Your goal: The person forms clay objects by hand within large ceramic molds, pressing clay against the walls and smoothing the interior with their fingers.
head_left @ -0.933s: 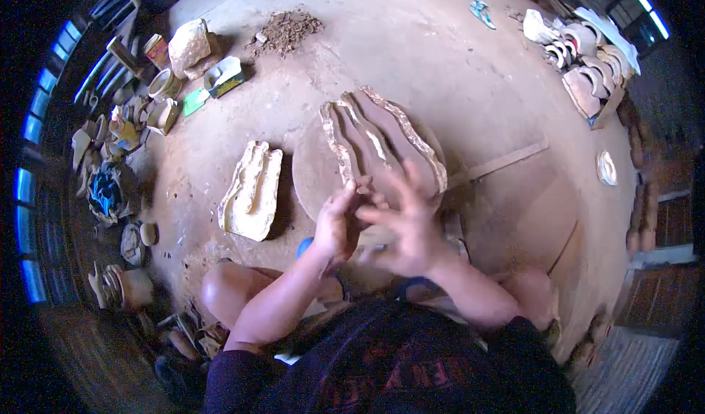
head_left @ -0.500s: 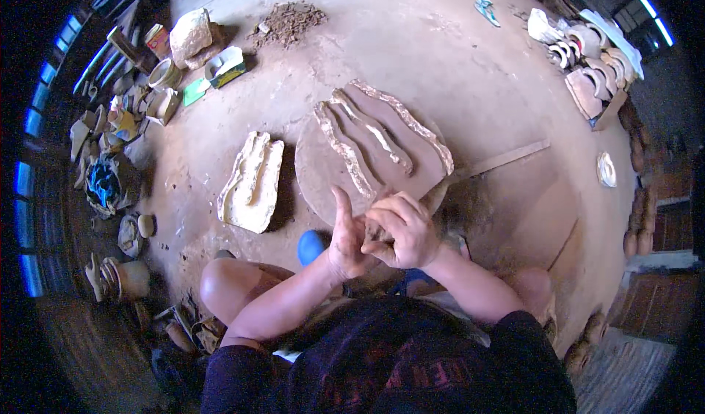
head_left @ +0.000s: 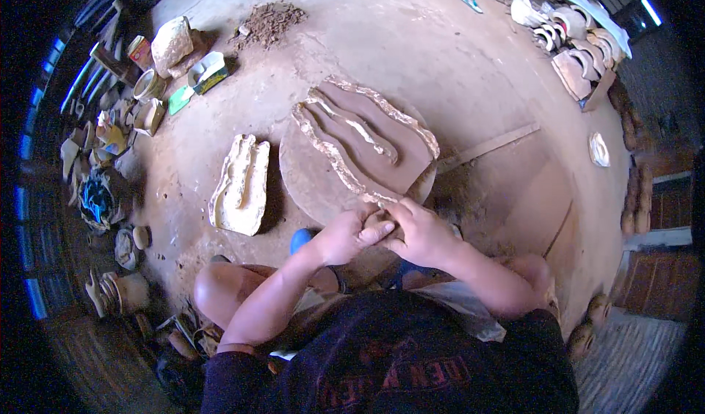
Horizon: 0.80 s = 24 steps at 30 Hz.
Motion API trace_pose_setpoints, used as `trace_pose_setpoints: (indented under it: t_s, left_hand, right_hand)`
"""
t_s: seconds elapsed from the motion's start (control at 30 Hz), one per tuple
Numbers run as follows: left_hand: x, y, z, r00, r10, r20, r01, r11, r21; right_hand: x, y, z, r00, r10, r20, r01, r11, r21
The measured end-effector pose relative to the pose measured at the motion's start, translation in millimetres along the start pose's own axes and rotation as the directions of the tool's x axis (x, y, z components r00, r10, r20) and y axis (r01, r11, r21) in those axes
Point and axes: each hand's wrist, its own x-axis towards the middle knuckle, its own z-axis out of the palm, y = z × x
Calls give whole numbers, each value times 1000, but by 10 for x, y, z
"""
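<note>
Both hands are meeting at lower centre of the frame. The left hand (head_left: pixel 344 235) and the right hand (head_left: pixel 420 232) are closing together around a small lump of clay (head_left: pixel 377 227), with fingers curling over it from both sides; only a small part of the lump is showing between them, so its long axis cannot be told.

The hands are hovering at the near edge of a round work board (head_left: pixel 316 175). A flat clay slab (head_left: pixel 367 139) is lying on this board, its long axis running from upper left to lower right of the frame, with two raised ridges following the same direction.

A pale plaster mould (head_left: pixel 240 185) is resting on the floor just left of the board, its long axis running nearly vertically in the frame. A wooden strip (head_left: pixel 488 147) is lying right of the board.
</note>
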Motion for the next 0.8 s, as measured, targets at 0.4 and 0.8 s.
trace_pose_setpoints:
  t_s: [0.4, 0.8]
  left_hand:
    - [100, 119, 121, 993, 64, 99, -116, 696, 708]
    - [399, 46, 313, 850, 268, -454, -196, 960, 200]
  right_hand:
    - [-297, 201, 7, 978, 167, 129, -181, 977, 113]
    - [-713, 423, -33, 793, 577, 196, -276, 53, 960]
